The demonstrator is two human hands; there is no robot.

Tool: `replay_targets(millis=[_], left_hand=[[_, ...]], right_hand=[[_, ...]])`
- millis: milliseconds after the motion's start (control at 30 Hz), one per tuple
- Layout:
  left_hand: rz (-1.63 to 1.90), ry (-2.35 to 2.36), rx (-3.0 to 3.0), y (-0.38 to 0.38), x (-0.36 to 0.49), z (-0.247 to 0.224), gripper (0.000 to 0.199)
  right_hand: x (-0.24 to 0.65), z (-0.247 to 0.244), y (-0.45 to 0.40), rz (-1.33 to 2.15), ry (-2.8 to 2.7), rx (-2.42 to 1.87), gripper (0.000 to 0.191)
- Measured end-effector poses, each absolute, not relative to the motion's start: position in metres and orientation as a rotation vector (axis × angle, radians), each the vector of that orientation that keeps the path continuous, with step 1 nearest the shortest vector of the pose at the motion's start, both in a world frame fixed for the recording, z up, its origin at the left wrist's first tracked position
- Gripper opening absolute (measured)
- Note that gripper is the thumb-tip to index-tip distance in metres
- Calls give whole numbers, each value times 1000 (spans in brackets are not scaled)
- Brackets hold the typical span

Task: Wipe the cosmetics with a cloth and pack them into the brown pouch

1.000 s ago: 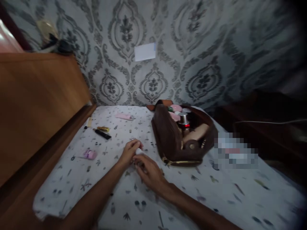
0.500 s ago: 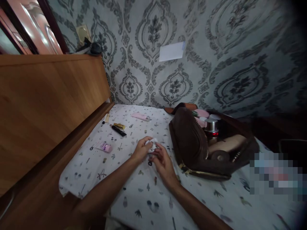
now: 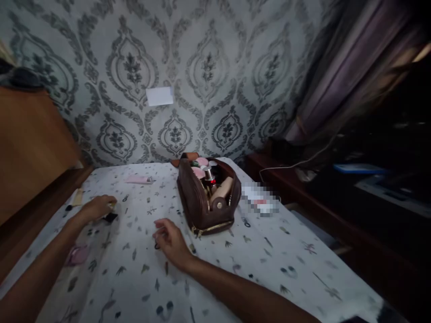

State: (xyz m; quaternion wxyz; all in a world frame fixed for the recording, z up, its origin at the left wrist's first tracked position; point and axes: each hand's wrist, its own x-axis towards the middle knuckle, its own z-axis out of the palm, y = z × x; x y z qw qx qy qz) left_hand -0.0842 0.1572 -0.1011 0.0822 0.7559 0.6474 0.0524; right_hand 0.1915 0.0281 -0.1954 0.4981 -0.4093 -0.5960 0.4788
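My left hand (image 3: 97, 208) reaches to the left side of the patterned white cloth, its fingers closed round a small gold tube (image 3: 111, 206) that is mostly hidden. Just below those fingers lies a black tube (image 3: 110, 218). Over the middle of the cloth hovers my right hand (image 3: 172, 244), fingers loosely curled and apart, with nothing visible in them. Beyond it stands a brown toiletry bag (image 3: 190, 193), unzipped and full of cosmetics, among them a silver-capped bottle (image 3: 209, 174).
A pink tube (image 3: 138, 179) lies towards the wall, and a blurred pink-capped tube (image 3: 77, 255) is beside my left forearm. A wooden panel (image 3: 33, 148) borders the left. Right of the bag is a pixelated item (image 3: 261, 199); a white cable (image 3: 296, 165) runs behind.
My view has swung right. My hands have parted: the left moved left to the gold tube, while the right stayed near the middle. The white crumpled wad between them is out of sight.
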Motion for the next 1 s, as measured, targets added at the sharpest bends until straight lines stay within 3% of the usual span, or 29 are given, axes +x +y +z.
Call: replay_targets(millis=[267, 400, 467, 667, 767, 1000], left_hand=[[-123, 1910, 2388, 183, -80, -117, 18], [-125, 1913, 2468, 180, -78, -115, 24], [20, 1907, 2500, 174, -73, -108, 27], [894, 1538, 2124, 113, -10, -88, 42], [1018, 1335, 1876, 73, 33, -94, 44], [1108, 1282, 1909, 47, 76, -120, 24]], right_hand=[[195, -185, 25, 1077, -1494, -1028, 31], [195, -186, 26, 1060, -1506, -1015, 30], [196, -187, 26, 1074, -1490, -1009, 30], [198, -183, 21, 1210, -1393, -979, 33], [198, -177, 18, 1388, -1297, -857, 36], [204, -174, 10, 1581, -1088, -880, 46]])
